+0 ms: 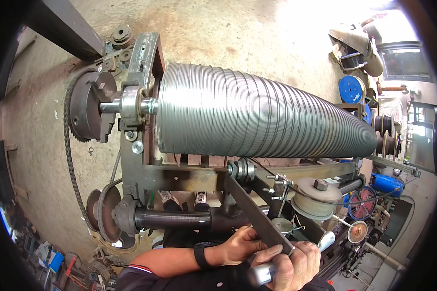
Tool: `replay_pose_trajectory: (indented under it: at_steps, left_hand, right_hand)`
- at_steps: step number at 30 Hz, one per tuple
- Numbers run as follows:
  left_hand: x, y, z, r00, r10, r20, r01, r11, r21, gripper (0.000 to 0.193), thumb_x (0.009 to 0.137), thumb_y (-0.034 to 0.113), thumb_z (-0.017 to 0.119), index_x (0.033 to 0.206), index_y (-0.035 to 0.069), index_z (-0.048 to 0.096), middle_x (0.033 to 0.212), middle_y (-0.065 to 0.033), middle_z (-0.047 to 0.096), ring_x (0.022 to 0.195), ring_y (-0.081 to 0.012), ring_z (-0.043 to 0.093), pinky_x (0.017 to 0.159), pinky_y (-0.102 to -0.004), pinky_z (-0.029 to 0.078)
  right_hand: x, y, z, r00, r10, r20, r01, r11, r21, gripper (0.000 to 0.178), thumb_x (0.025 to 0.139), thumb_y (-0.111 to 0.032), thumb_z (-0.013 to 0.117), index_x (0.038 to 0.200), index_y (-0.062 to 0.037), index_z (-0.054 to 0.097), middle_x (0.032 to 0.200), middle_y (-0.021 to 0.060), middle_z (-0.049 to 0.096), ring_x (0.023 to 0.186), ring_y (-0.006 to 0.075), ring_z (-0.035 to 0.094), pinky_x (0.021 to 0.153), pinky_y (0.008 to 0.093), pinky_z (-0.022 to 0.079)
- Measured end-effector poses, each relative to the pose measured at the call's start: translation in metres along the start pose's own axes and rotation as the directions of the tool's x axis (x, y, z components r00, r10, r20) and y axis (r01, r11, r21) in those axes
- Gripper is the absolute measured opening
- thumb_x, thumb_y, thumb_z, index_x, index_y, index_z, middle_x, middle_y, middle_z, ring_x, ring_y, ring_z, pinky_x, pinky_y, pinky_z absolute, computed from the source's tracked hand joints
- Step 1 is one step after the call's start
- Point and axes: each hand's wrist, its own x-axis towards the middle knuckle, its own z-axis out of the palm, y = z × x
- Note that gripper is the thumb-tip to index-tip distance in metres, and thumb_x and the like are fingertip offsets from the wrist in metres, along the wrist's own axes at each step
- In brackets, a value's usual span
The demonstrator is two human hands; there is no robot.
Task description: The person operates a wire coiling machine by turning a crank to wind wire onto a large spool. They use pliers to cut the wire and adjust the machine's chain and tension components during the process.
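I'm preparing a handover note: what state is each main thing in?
Flat bar: slanted, gripped at its near end.
Right hand: closed on the flat bar.
Left hand: bent beside the flat bar; grip partly hidden.
Ridged cylinder: lying horizontal, mounted by its shaft.
Chuck: at the shaft's end; whether tightened, unclear.
Chain: bowed in a long curve.
Grey pulley: bolted at its centre.
Red fan: running or stopped, cannot tell.

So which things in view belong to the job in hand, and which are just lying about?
Likely in the job:
flat metal bar, gripped by the right hand, left hand close against it
flanged roller at the bar's far end
large ribbed drum
steel frame

Apparently just lying about:
blue reel
red fan-like unit
round metal part on the floor
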Motion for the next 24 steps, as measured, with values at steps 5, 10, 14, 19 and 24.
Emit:
replay_pose_trajectory:
  at_steps: [5,10,14,19,24]
  left_hand:
    - [-0.002,0.002,0.002,1.0,-0.007,-0.027,0.007,1.0,0.019,0.02,0.102,0.015,0.064,0.116,0.001,0.069,0.111,-0.0059,0.074,0.103,-0.0131,0.067,0.093,-0.0302,0.054]
    - [-0.007,0.001,-0.002,0.997,-0.058,-0.054,0.06,0.997,0.042,0.021,0.102,0.015,0.065,0.116,0.001,0.069,0.111,-0.0063,0.074,0.103,-0.0132,0.067,0.093,-0.0301,0.054]
    - [-0.007,0.007,0.003,0.998,-0.04,-0.046,0.042,0.998,0.05,0.021,0.102,0.016,0.065,0.115,0.001,0.069,0.111,-0.0062,0.074,0.103,-0.0132,0.067,0.093,-0.0302,0.054]
    - [-0.009,0.008,0.003,0.997,-0.039,-0.06,0.043,0.997,0.059,0.021,0.101,0.017,0.065,0.114,0.001,0.069,0.11,-0.0062,0.074,0.102,-0.0133,0.067,0.093,-0.0303,0.054]
    - [-0.013,0.005,-0.002,0.995,-0.061,-0.074,0.064,0.997,0.043,0.021,0.101,0.017,0.066,0.114,0.001,0.069,0.11,-0.006,0.074,0.102,-0.0131,0.067,0.092,-0.03,0.054]
  right_hand:
    - [-0.001,-0.001,-0.001,1.0,-0.017,0.001,0.017,1.0,0.005,0.012,0.073,0.004,0.066,0.071,-0.0003,0.055,0.057,0.0131,0.052,0.045,0.0271,0.054,0.047,0.0372,0.048]
    - [0.001,-0.004,-0.005,0.999,0.004,0.041,-0.004,1.0,0.013,0.012,0.073,0.004,0.067,0.074,-0.0006,0.056,0.06,0.0136,0.054,0.047,0.0273,0.055,0.048,0.0373,0.049]
    - [0.002,-0.007,-0.008,0.997,0.01,0.075,-0.011,1.0,0.013,0.013,0.072,0.004,0.068,0.075,-0.0012,0.056,0.062,0.0133,0.054,0.049,0.0272,0.056,0.049,0.0375,0.049]
    - [0.003,-0.004,-0.014,0.987,-0.045,0.153,0.038,0.998,0.048,0.013,0.073,0.004,0.067,0.077,-0.0011,0.056,0.063,0.0135,0.054,0.05,0.0273,0.057,0.05,0.0383,0.05]
    - [0.005,-0.008,-0.01,0.991,-0.033,0.132,0.03,0.999,0.027,0.013,0.073,0.004,0.067,0.077,-0.0009,0.056,0.063,0.0136,0.054,0.05,0.0274,0.056,0.049,0.0381,0.05]
